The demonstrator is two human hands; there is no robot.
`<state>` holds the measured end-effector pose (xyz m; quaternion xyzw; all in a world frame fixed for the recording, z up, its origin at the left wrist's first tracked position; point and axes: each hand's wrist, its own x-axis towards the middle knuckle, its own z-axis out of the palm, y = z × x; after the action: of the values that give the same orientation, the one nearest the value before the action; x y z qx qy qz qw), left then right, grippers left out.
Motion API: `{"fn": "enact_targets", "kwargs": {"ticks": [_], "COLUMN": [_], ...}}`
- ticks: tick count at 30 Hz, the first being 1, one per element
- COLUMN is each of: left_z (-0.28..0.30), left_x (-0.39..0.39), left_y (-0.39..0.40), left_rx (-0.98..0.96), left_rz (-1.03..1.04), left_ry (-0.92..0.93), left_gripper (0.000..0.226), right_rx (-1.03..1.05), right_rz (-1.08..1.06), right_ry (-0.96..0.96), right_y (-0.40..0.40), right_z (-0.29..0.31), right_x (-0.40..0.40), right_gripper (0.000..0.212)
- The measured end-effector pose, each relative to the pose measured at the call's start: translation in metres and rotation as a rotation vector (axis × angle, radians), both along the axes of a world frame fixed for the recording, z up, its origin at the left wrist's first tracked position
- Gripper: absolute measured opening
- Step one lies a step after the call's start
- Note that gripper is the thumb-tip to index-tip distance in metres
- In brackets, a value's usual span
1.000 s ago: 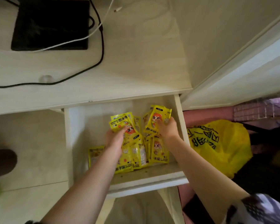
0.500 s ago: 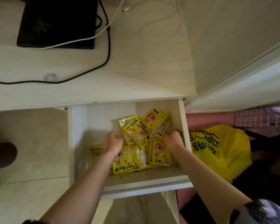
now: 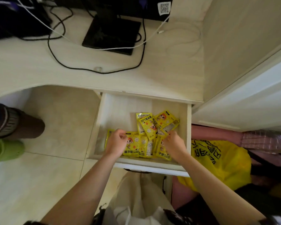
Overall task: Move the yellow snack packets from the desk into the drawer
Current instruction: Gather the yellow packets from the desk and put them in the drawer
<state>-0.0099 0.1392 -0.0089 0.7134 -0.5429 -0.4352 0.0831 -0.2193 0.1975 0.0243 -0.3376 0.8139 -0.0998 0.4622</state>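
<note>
Below the desk top (image 3: 31, 62) the white drawer (image 3: 150, 166) stands pulled open. Several yellow snack packets (image 3: 148, 126) lie inside it: a loose heap toward the back right and a row (image 3: 133, 147) along the front. My left hand (image 3: 116, 142) hovers over the front-left packets, its fingers loosely curled and holding nothing. Over the front-right packets my right hand (image 3: 174, 144) does the same and grips nothing that I can see. No yellow packets show on the desk top.
A black monitor base (image 3: 110, 34) and black and white cables (image 3: 139, 62) lie on the desk. A yellow plastic bag (image 3: 221, 161) sits right of the drawer. Another person's leg (image 3: 21, 125) and green shoe (image 3: 5, 150) stand at the left. A white bag (image 3: 136, 202) hangs below the drawer.
Both hands held packets up a second ago, set them down on the pile, and have drawn back toward the drawer's front. The view has tilted up and shows more of the desk.
</note>
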Motion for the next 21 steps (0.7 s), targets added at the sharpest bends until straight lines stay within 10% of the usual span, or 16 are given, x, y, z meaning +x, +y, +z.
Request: {"fn": "enact_targets", "kwargs": {"ticks": [21], "left_z": [0.077], "left_x": [0.153], "left_y": [0.175], "left_rx": [-0.211], "left_rz": [0.356], "left_ry": [-0.324], "left_gripper": [0.030], "right_rx": [-0.310], "right_rz": [1.030], "right_ry": [0.155], "right_y": [0.027], "right_z": [0.042], "right_x": [0.188], "right_gripper": [0.038]}}
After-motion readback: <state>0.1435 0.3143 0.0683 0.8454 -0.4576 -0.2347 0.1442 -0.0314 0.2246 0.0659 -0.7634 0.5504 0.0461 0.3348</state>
